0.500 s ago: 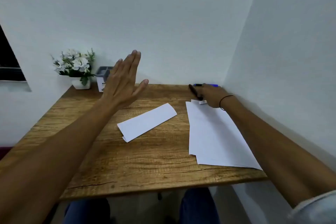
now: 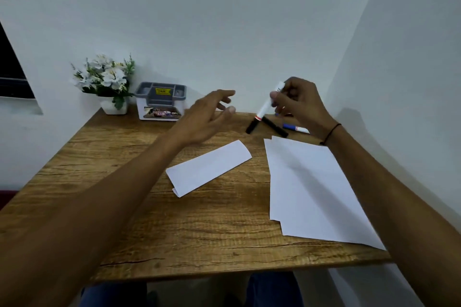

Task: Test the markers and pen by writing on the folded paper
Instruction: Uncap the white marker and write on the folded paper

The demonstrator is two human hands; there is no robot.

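A folded white paper (image 2: 209, 167) lies at an angle in the middle of the wooden desk (image 2: 124, 169). My right hand (image 2: 298, 104) is raised above the desk's far right and grips a white marker with a black cap (image 2: 262, 109), cap end pointing down and left. My left hand (image 2: 209, 114) hovers with fingers spread just left of that marker, above the desk, holding nothing. A black pen (image 2: 275, 127) and a blue-capped marker (image 2: 295, 128) lie on the desk under my right hand.
Flat white sheets (image 2: 306, 187) lie on the desk's right side. A grey and white organiser box (image 2: 161, 101) and a white pot of white flowers (image 2: 109, 82) stand at the back left against the wall. A wall closes the right side.
My right hand has lifted a white marker off the desk. My left hand has dropped from its upright raised pose and moved right toward the marker.
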